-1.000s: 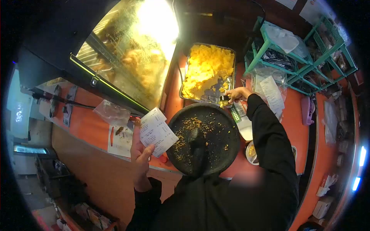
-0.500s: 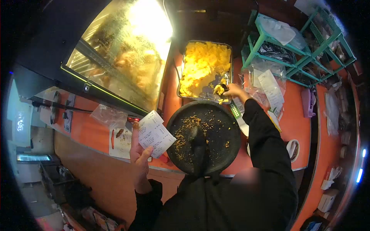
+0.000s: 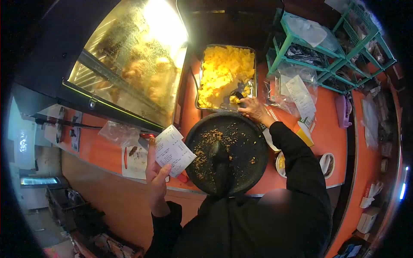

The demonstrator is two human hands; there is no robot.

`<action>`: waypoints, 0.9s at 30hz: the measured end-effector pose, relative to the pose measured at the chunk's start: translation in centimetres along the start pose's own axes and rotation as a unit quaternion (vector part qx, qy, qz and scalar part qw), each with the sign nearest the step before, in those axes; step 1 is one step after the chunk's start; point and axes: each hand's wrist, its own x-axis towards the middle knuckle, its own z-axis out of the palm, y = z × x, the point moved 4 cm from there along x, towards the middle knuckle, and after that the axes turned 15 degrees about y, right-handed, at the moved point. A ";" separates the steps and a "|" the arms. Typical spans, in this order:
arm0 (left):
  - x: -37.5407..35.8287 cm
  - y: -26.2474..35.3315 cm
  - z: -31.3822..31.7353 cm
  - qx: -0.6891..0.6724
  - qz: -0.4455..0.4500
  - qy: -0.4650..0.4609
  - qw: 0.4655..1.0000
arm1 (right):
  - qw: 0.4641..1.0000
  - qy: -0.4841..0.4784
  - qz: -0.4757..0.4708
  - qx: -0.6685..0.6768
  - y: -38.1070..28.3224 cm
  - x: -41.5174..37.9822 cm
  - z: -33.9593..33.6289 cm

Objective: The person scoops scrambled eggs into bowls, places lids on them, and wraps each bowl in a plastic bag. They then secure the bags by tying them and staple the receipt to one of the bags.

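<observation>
My left hand pinches a printed paper receipt between thumb and fingers, left of the dark mortar. My right hand is closed on a small black scoop over the near right part of a metal tray. Some yellow food sits at the scoop's end. Chunky yellow food, fried-looking, fills most of the tray. In front of me stands a wide dark stone mortar with brown crumbs in it. A dark pestle rests inside, leaning toward me.
A lit glass display cabinet stands at the left. Green plastic racks hold bags at the back right. Receipts, a yellow box and a white bowl lie at the right. A cutting board is at left.
My right hand and the scoop have moved slightly left and nearer me within the tray. The left hand still holds the receipt in nearly the same place.
</observation>
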 end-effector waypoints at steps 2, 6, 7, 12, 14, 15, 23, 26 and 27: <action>0.1 -0.3 0.1 -0.006 0.000 -0.001 1.000 | 1.000 0.026 -0.002 0.015 0.1 -0.6 -0.1; 0.2 -0.5 0.6 -0.023 -0.023 -0.009 0.999 | 0.998 0.047 -0.016 0.026 -0.1 -0.6 -0.3; 0.4 -0.7 0.6 -0.023 -0.023 -0.012 0.999 | 0.998 0.056 -0.020 0.029 0.0 -0.7 -0.3; 0.7 -0.6 0.9 -0.019 -0.017 -0.013 1.000 | 0.994 -0.011 0.083 0.068 0.6 0.0 -0.6; 0.9 -0.8 0.9 -0.014 -0.027 -0.009 0.999 | 0.980 -0.020 0.179 0.084 1.4 1.0 -1.4; 1.0 -0.9 0.8 -0.014 -0.029 -0.008 0.999 | 0.977 -0.015 0.203 0.070 1.9 1.0 -1.2; 1.6 -1.4 0.7 -0.013 -0.031 0.003 0.999 | 0.940 -0.084 0.329 0.029 4.4 1.6 1.1; 1.7 -1.4 1.2 -0.022 -0.031 -0.008 0.999 | 0.933 -0.142 0.329 0.042 3.3 1.1 3.9; 1.7 -1.2 1.3 -0.016 -0.025 -0.011 0.999 | 0.937 -0.153 0.312 0.034 3.3 1.2 4.6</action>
